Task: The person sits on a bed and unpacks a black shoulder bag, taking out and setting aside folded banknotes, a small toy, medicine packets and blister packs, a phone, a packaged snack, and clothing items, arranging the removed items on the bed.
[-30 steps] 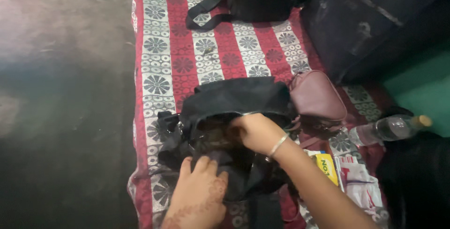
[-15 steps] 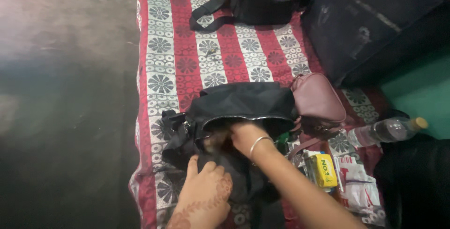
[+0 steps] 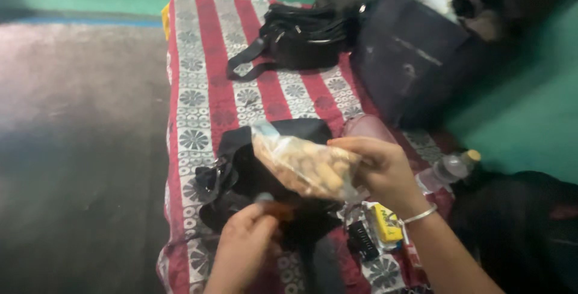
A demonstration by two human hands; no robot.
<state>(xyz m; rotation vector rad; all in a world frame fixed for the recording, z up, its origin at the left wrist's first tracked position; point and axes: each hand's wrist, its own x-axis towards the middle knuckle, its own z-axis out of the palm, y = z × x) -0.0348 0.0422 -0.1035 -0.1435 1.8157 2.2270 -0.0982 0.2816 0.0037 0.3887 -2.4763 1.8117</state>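
Nearest, the left hand [image 3: 244,243] curls loosely around a small orange-tipped object [image 3: 274,208], just above the open black bag [image 3: 265,167] on the patterned mat [image 3: 198,95]. Beyond it, the right hand [image 3: 379,170] pinches one end of a clear plastic bag of pale snacks [image 3: 304,164], held over the black bag. That packet looks light, soft, crinkly and crushable, best gripped by its gathered end.

Domestic room: green painted walls [image 3: 530,119], a bare dark floor [image 3: 78,149], and a red-and-white patterned mat [image 3: 205,89] strewn with bags [image 3: 301,35] and a water bottle [image 3: 448,170].
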